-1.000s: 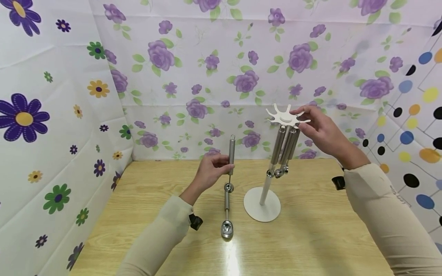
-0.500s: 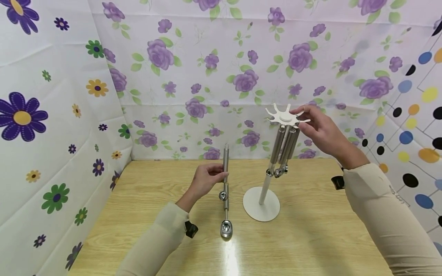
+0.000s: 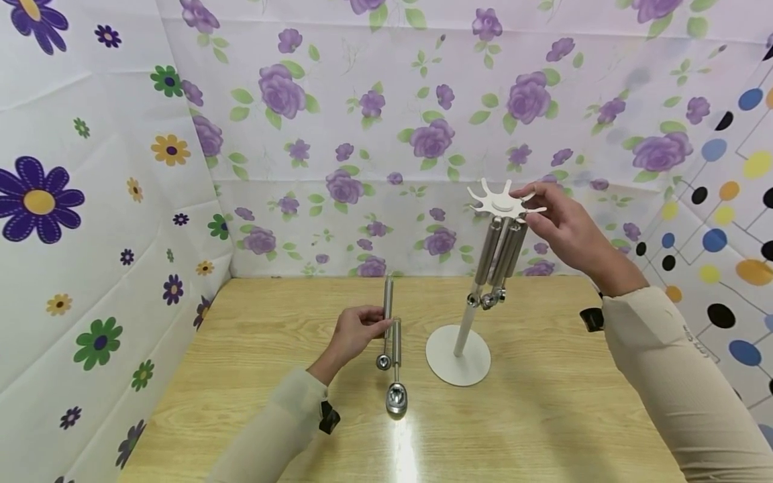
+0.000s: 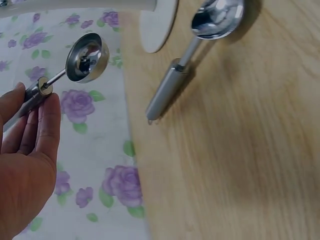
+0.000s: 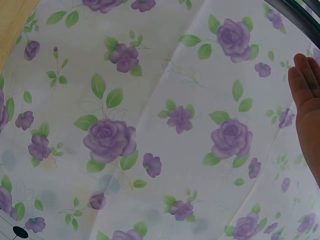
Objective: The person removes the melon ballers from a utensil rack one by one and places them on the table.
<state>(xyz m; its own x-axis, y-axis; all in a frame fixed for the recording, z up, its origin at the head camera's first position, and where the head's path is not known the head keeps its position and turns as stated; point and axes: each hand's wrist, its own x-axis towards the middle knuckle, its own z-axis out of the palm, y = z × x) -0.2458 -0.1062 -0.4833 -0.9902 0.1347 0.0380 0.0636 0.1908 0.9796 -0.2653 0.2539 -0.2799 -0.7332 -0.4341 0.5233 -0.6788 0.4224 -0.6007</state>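
Note:
My left hand (image 3: 357,333) pinches the steel handle of a melon baller (image 3: 388,295) between thumb and fingers, its round bowl hanging downward. In the left wrist view the bowl (image 4: 87,57) shows beyond my fingertips. Just right of it an ice cream scoop (image 3: 396,400) lies on the table, handle toward the back. My right hand (image 3: 564,231) grips the edge of the white star-shaped top of a utensil stand (image 3: 502,203), thumb and fingers around its hooks. Several steel-handled utensils (image 3: 488,251) hang from those hooks.
The stand's round white base (image 3: 457,369) rests on the wooden table (image 3: 290,402), right of the scoop. Flower-patterned cloth (image 3: 338,107) covers the back and left sides, and a dotted cloth (image 3: 718,201) the right.
My left hand has lowered the melon baller and brought it slightly left, from above the scoop's handle to beside it. My right hand stays on the stand's top.

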